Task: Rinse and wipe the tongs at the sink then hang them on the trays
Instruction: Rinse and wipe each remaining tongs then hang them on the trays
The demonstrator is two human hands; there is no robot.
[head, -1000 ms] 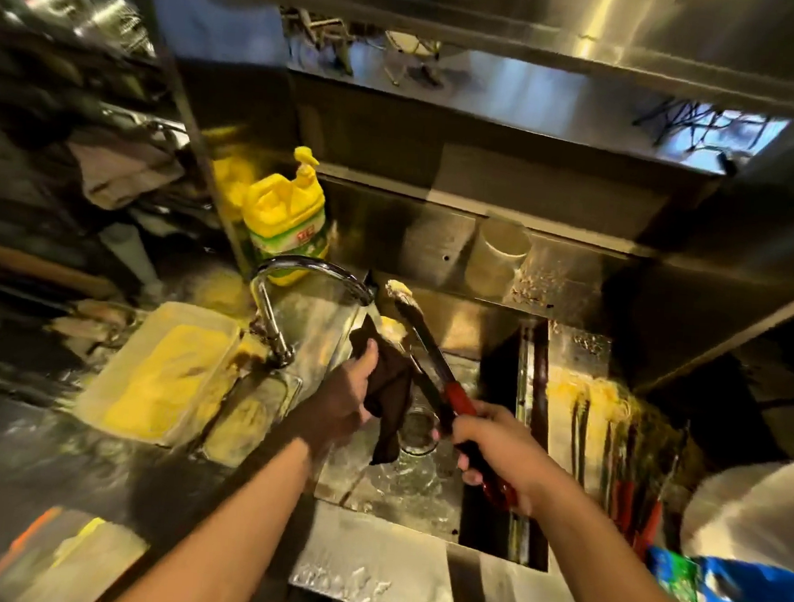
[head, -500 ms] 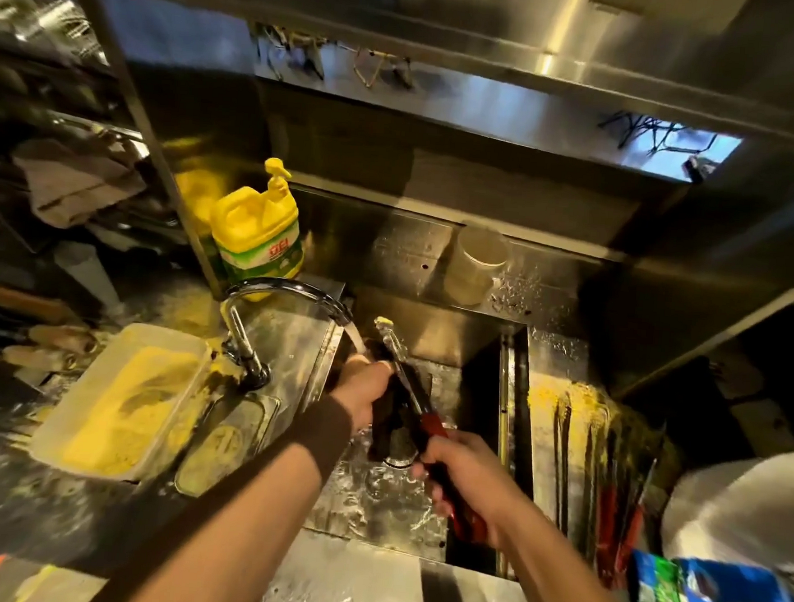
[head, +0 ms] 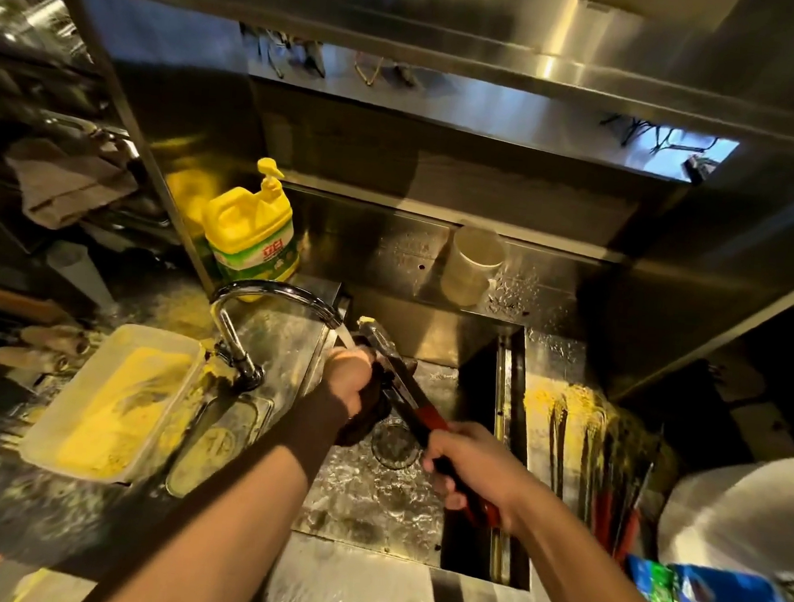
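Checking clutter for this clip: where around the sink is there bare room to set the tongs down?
Little. The steel front rim below the sink is bare, between both forearms. Left is crowded: crumb tub, small tray, faucet. The right drainboard holds crumbs and other tongs; its wet back corner beside the cup looks free.

The tongs (head: 396, 385) are silver metal with red handles. The cloth (head: 368, 416) is dark brown. Far left stands a yellow soap bottle (head: 251, 239) with a green-and-white label; near left, a pale tub (head: 111, 398) of yellow crumbs.
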